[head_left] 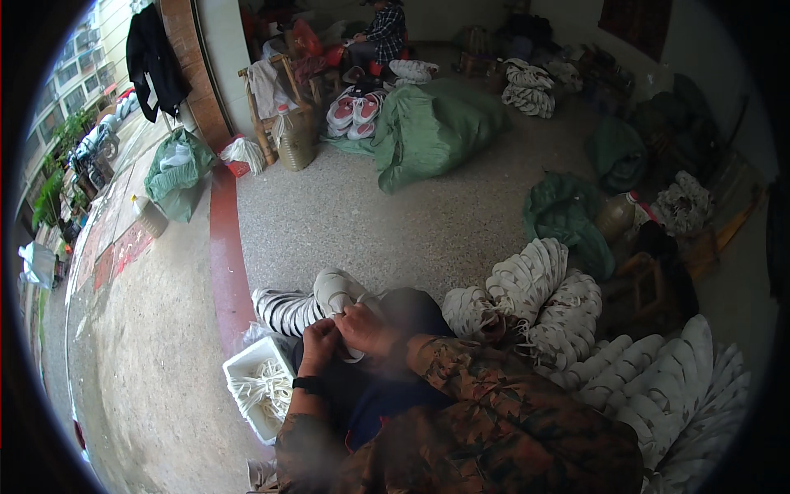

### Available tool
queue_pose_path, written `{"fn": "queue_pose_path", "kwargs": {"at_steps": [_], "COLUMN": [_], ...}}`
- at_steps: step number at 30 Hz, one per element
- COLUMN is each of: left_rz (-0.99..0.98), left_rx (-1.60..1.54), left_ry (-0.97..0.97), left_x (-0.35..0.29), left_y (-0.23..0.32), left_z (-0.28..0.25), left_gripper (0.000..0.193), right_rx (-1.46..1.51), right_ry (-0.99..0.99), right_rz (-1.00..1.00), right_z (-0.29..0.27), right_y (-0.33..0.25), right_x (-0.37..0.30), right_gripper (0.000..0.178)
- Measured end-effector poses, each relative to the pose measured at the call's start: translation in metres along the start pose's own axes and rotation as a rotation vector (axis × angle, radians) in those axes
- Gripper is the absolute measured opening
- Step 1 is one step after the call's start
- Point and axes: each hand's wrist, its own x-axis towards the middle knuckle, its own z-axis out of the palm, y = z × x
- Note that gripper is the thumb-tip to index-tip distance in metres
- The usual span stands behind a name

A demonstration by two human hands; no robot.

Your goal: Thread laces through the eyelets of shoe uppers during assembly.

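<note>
A white shoe upper point(334, 288) rests over my lap, its rounded end pointing away from me. My right hand point(364, 331) is closed on its near part, fingers bent and pressed together. Close beside it, my left hand point(319, 344) is closed in a pinch against the upper; what lies between the fingertips is too small to make out. A pale strip hangs below the two hands. Just beyond, to the left, lies a row of nested white uppers with dark edges point(281, 311). White laces point(265, 389) fill a white foam box point(234, 375) by my left forearm.
Stacked white uppers point(539, 300) lie to my right, with longer rows point(658, 395) nearer. Green sacks point(440, 132) point(564, 216) sit on the speckled floor. A chair point(267, 123), a plastic jug point(295, 148) and a seated person point(383, 37) are farther off. Left lies an outdoor pavement point(177, 329).
</note>
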Motion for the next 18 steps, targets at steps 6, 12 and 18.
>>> {"fn": "queue_pose_path", "kwargs": {"at_steps": [6, 12, 18], "left_rz": [-0.053, 0.014, -0.059], "left_rx": [-0.113, -0.107, -0.131], "left_ry": [-0.078, -0.139, 0.051], "left_x": [0.001, -0.005, 0.005], "left_y": [-0.010, 0.027, -0.016], "left_z": [-0.006, 0.002, 0.005], "left_gripper": [0.017, 0.019, 0.013], "right_rx": [-0.025, -0.153, -0.100], "right_ry": [-0.006, -0.014, 0.082], "right_rz": [-0.039, -0.158, -0.243], "right_z": [0.007, 0.019, 0.012], "right_y": [0.006, 0.010, 0.016], "right_x": [0.002, 0.003, 0.000], "right_gripper": [0.014, 0.014, 0.017]}}
